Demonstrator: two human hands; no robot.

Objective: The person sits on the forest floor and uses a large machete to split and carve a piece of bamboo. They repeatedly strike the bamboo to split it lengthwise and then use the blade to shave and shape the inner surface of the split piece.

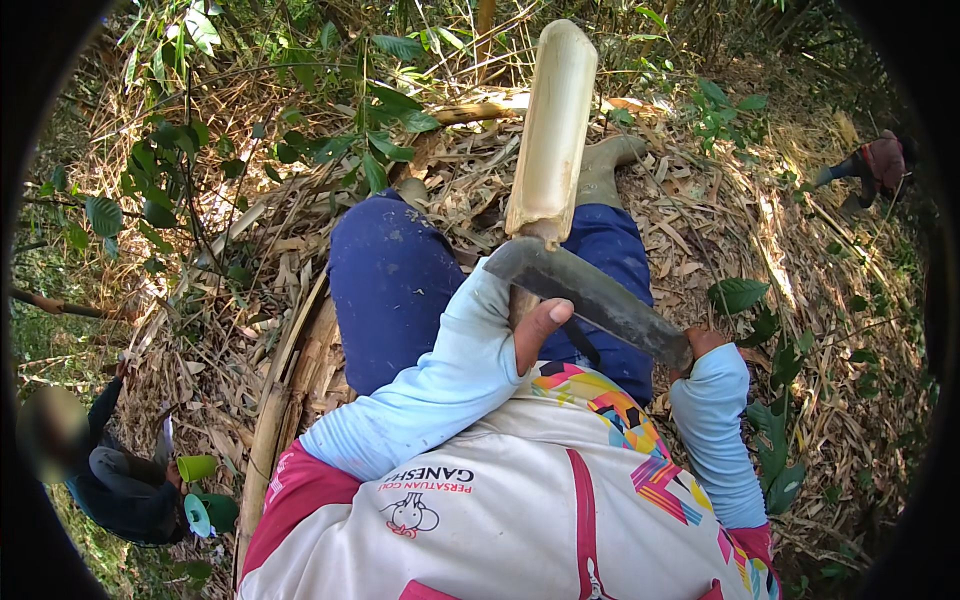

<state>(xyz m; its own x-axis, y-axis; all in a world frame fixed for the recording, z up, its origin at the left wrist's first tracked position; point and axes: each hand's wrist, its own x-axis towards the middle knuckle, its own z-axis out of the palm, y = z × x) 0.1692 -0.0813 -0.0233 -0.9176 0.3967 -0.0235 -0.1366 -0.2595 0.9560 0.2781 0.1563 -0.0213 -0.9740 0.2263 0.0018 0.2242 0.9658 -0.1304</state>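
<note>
Far left, a crouched person in dark clothes beside green plastic cups. Ground: dry bamboo leaf litter, fibrous, brittle. Left hand, fingers clenched round the lower end of a pale cream, smooth, cylindrical peeled bamboo shoot, held upright above blue-trousered knees. The shoot looks mostly stripped; brown husk remains at its base, so trimming seems partly done. Dark curved steel blade, dull, worn, lies across the shoot's base. Right hand grasps the handle, fingers mostly hidden. Far right, another person bends over.
</note>
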